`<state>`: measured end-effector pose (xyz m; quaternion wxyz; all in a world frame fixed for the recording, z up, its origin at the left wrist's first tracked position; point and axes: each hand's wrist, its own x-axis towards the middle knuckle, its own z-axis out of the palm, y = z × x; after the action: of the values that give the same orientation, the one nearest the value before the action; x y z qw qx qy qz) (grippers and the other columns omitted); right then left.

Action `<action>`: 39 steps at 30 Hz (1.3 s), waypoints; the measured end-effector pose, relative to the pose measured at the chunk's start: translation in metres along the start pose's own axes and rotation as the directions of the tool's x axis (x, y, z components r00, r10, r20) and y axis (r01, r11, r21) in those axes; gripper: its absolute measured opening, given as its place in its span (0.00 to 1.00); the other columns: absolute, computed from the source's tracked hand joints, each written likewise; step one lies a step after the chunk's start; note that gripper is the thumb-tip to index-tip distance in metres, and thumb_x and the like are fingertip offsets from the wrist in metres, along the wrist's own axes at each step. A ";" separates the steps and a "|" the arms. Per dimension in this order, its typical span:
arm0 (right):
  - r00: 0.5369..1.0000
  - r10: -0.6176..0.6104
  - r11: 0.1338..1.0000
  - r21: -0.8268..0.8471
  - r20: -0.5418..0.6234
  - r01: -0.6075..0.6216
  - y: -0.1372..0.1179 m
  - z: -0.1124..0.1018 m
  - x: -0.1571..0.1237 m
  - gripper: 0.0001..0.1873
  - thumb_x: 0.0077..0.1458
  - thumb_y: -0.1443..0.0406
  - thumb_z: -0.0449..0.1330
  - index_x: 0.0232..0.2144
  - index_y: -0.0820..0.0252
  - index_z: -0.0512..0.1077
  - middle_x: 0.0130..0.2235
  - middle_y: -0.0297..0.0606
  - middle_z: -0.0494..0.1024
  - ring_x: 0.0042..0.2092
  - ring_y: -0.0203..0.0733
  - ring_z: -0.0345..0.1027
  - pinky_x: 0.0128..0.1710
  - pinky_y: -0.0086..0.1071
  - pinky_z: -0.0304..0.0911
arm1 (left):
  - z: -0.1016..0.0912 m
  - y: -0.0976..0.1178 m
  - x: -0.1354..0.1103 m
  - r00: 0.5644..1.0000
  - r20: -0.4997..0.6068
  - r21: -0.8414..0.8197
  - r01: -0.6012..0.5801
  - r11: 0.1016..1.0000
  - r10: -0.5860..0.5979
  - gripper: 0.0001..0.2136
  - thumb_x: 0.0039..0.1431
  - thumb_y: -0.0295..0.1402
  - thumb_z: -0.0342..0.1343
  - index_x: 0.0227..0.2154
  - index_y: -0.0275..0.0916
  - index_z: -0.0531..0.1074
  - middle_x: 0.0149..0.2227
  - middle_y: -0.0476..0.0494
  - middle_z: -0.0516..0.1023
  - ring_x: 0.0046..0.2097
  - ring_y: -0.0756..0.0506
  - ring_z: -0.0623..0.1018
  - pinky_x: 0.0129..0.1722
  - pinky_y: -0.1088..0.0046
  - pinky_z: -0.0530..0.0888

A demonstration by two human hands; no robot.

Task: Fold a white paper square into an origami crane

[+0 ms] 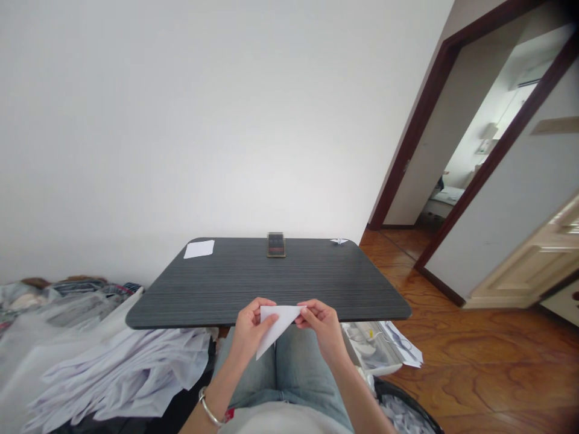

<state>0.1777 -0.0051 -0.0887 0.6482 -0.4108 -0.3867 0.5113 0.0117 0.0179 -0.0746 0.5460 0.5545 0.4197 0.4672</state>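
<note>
A white sheet of paper (pixel 277 319), folded into a triangle, is held between both hands over the near edge of the dark table (pixel 271 283). My left hand (pixel 254 325) grips its left side, the thumb lying across the front face. At the right-hand corner, my right hand (pixel 320 322) pinches the paper between thumb and fingers. One point of the triangle hangs down below the table edge, above my lap.
Flat white paper (pixel 199 249) lies at the table's back left. A small dark framed object (pixel 275 245) stands at the back middle, and a small folded white paper piece (pixel 339 241) rests at the back right. White cloth (pixel 122 374) is heaped left; a box (pixel 373 349) stands right.
</note>
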 end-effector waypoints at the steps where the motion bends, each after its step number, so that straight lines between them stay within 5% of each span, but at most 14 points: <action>1: 1.000 0.001 1.000 0.001 -0.005 -0.001 0.000 0.000 0.000 0.14 0.39 0.58 0.68 0.26 0.62 0.76 0.19 0.34 0.76 0.21 0.34 0.69 0.22 0.25 0.68 | 0.000 0.000 0.000 1.000 0.001 -0.005 -0.002 1.000 0.002 0.14 0.42 0.37 0.62 0.30 0.36 0.69 0.22 0.50 0.75 0.23 0.50 0.71 0.22 0.79 0.62; 39: 0.997 -0.042 0.999 -0.010 -0.072 0.042 -0.004 0.001 -0.002 0.12 0.42 0.58 0.66 0.22 0.62 0.75 0.21 0.34 0.76 0.23 0.32 0.69 0.22 0.23 0.67 | -0.001 -0.007 -0.001 0.999 0.015 0.009 -0.028 1.000 0.028 0.14 0.46 0.38 0.61 0.33 0.35 0.69 0.24 0.48 0.74 0.23 0.51 0.69 0.22 0.79 0.61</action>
<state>0.1780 -0.0076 -0.0846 0.6707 -0.4234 -0.3738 0.4809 0.0103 0.0174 -0.0816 0.5399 0.5665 0.4098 0.4687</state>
